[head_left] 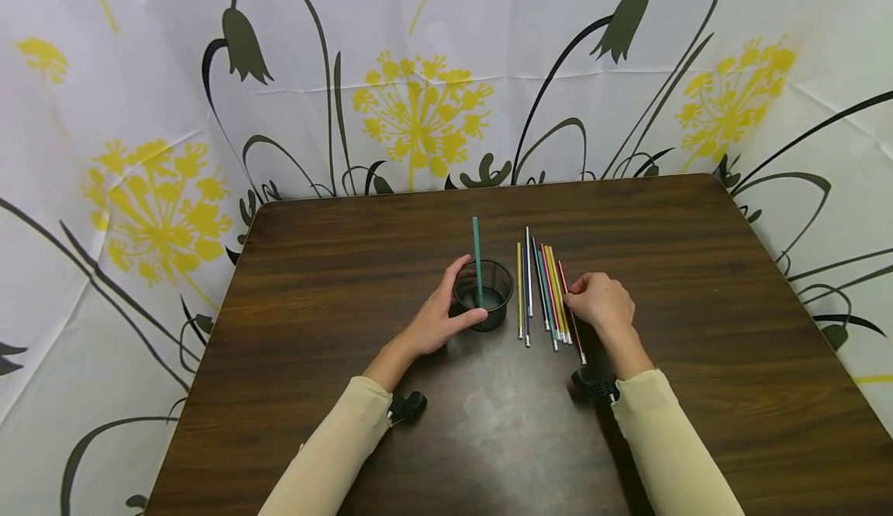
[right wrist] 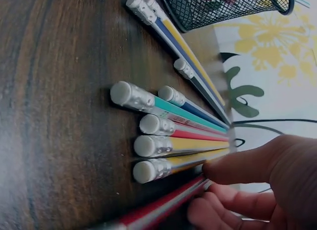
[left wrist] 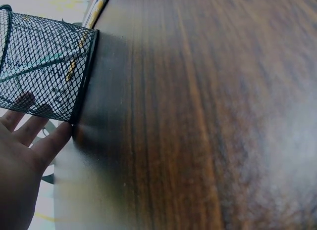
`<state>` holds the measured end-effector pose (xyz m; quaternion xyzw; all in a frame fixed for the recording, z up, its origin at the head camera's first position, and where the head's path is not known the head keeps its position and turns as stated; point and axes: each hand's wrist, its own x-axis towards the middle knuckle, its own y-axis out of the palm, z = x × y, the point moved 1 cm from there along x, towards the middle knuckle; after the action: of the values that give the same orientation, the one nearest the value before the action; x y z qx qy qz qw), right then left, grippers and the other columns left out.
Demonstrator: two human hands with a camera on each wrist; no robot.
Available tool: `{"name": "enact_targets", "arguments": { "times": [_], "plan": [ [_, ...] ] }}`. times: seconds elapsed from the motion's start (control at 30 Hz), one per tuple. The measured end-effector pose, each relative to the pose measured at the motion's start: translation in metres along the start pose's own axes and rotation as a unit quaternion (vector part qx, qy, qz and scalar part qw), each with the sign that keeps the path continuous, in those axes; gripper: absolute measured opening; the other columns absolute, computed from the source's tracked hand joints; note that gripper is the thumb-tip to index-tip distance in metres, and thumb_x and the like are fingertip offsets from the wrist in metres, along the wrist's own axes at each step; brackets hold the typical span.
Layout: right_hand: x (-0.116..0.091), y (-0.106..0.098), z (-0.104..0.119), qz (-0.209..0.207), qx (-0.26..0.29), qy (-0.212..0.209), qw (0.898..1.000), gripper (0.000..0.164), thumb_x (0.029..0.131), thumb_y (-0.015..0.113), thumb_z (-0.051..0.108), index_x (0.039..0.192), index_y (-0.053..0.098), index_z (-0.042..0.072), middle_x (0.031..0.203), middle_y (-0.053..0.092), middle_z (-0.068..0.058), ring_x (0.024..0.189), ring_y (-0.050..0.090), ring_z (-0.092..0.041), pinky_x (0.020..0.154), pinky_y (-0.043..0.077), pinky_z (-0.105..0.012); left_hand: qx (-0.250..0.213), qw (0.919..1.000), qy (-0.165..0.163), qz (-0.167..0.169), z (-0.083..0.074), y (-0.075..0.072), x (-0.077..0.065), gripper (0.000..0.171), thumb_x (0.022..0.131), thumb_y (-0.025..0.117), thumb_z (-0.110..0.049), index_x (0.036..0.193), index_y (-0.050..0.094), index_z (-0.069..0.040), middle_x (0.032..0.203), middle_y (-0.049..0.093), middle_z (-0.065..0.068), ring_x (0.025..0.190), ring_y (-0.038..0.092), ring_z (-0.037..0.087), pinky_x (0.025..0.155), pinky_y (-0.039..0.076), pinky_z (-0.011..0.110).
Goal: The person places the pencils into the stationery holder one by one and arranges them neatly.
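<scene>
A black wire-mesh pencil cup (head_left: pixel 497 318) stands upright on the table, with one teal pencil (head_left: pixel 476 239) leaning up out of it. My left hand (head_left: pixel 434 322) holds the cup from its left side, thumb at the near side and fingers around the far side. To the right of the cup, my right hand (head_left: pixel 604 301) pinches a red pencil (right wrist: pixel 166 204) between thumb and fingers. This pencil is the rightmost one, its eraser end pointing toward me. Beside it lies a row of pencils (right wrist: pixel 171 145) in yellow, red, teal and blue, white erasers facing me.
The dark wood-grain table (head_left: pixel 321 268) reaches back to a white cloth (head_left: pixel 530 5) printed with yellow and grey flowers. A yellow pencil (head_left: pixel 519 283) lies close to the cup's right side. Each wrist wears a black camera, such as the left wrist camera (head_left: pixel 408 407).
</scene>
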<state>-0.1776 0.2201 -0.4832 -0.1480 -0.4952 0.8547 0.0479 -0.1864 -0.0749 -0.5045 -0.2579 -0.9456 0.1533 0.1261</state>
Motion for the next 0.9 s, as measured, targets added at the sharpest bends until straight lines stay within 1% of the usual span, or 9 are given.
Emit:
{"name": "enact_targets", "arguments": {
  "times": [0.13, 0.23, 0.27, 0.37, 0.43, 0.57, 0.7, 0.8, 0.9],
  "plan": [
    [0.0, -0.002, 0.002, -0.01, -0.036, -0.001, 0.999, 0.019, 0.083, 0.072, 0.031, 0.083, 0.072, 0.012, 0.082, 0.067, -0.01, 0.074, 0.059, -0.03, 0.061, 0.045, -0.044, -0.007, 0.9999, 0.014, 0.003, -0.001, 0.0, 0.001, 0.086, 0.091, 0.071, -0.028, 0.156, 0.014, -0.024, 0.148, 0.039, 0.009, 0.136, 0.037, 0.03, 0.104, 0.036, 0.055],
    [0.0, -0.003, 0.004, -0.009, -0.049, -0.007, 0.999, 0.018, 0.082, 0.071, 0.029, 0.081, 0.072, 0.011, 0.078, 0.066, -0.008, 0.07, 0.058, -0.028, 0.059, 0.045, -0.042, -0.003, 0.9999, 0.015, 0.002, -0.001, -0.001, 0.002, 0.086, 0.092, 0.07, -0.026, 0.156, 0.014, -0.024, 0.148, 0.039, 0.009, 0.137, 0.037, 0.029, 0.103, 0.037, 0.056],
    [0.001, -0.004, 0.004, -0.007, -0.049, -0.011, 0.999, 0.017, 0.082, 0.071, 0.027, 0.08, 0.072, 0.011, 0.077, 0.066, -0.008, 0.069, 0.057, -0.027, 0.059, 0.045, -0.042, 0.0, 0.9999, 0.012, 0.001, -0.001, -0.001, 0.002, 0.085, 0.091, 0.07, -0.027, 0.156, 0.014, -0.025, 0.148, 0.039, 0.008, 0.136, 0.037, 0.028, 0.103, 0.037, 0.055],
    [0.002, -0.005, 0.004, -0.004, -0.047, -0.017, 0.999, 0.014, 0.081, 0.069, 0.024, 0.079, 0.072, 0.011, 0.076, 0.065, -0.008, 0.068, 0.057, -0.027, 0.058, 0.045, -0.042, 0.004, 1.0, 0.004, -0.001, -0.002, -0.001, 0.003, 0.085, 0.091, 0.07, -0.029, 0.155, 0.014, -0.03, 0.148, 0.039, 0.005, 0.136, 0.038, 0.025, 0.104, 0.038, 0.052],
    [0.003, -0.007, 0.002, -0.001, -0.044, -0.015, 0.999, 0.014, 0.081, 0.068, 0.024, 0.079, 0.072, 0.011, 0.077, 0.065, -0.008, 0.069, 0.057, -0.027, 0.059, 0.045, -0.042, 0.003, 1.0, 0.003, 0.0, -0.002, -0.001, 0.003, 0.086, 0.091, 0.07, -0.03, 0.155, 0.014, -0.03, 0.148, 0.039, 0.005, 0.137, 0.037, 0.026, 0.104, 0.038, 0.052],
    [0.003, -0.013, 0.0, 0.01, -0.038, -0.008, 0.999, 0.014, 0.08, 0.066, 0.025, 0.082, 0.071, 0.012, 0.081, 0.065, -0.008, 0.072, 0.056, -0.027, 0.06, 0.044, -0.042, 0.007, 1.0, 0.006, 0.0, -0.002, -0.001, 0.003, 0.087, 0.091, 0.07, -0.032, 0.156, 0.013, -0.023, 0.148, 0.038, 0.006, 0.137, 0.037, 0.029, 0.104, 0.038, 0.052],
    [0.0, -0.023, 0.003, 0.016, -0.024, -0.011, 1.0, 0.016, 0.082, 0.065, 0.026, 0.086, 0.07, 0.012, 0.084, 0.065, -0.008, 0.074, 0.057, -0.028, 0.061, 0.044, -0.043, 0.003, 1.0, 0.007, -0.002, -0.002, -0.002, 0.003, 0.086, 0.091, 0.071, -0.032, 0.156, 0.014, -0.027, 0.148, 0.039, 0.005, 0.137, 0.037, 0.029, 0.104, 0.038, 0.051],
    [-0.005, -0.034, 0.007, 0.009, -0.009, -0.02, 1.0, 0.018, 0.085, 0.065, 0.029, 0.09, 0.07, 0.012, 0.087, 0.066, -0.008, 0.076, 0.057, -0.029, 0.062, 0.043, -0.044, -0.002, 0.9999, 0.01, 0.0, -0.002, -0.002, 0.002, 0.086, 0.091, 0.071, -0.027, 0.155, 0.014, -0.028, 0.148, 0.039, 0.008, 0.136, 0.038, 0.031, 0.104, 0.038, 0.052],
    [-0.012, -0.047, 0.015, -0.014, 0.009, -0.043, 0.999, 0.021, 0.088, 0.064, 0.03, 0.095, 0.071, 0.011, 0.09, 0.068, -0.008, 0.079, 0.06, -0.029, 0.064, 0.043, -0.045, -0.008, 0.9998, 0.016, 0.003, -0.004, -0.002, 0.001, 0.086, 0.091, 0.071, -0.02, 0.156, 0.014, -0.025, 0.148, 0.038, 0.013, 0.136, 0.037, 0.035, 0.104, 0.037, 0.055]
  ]
}}
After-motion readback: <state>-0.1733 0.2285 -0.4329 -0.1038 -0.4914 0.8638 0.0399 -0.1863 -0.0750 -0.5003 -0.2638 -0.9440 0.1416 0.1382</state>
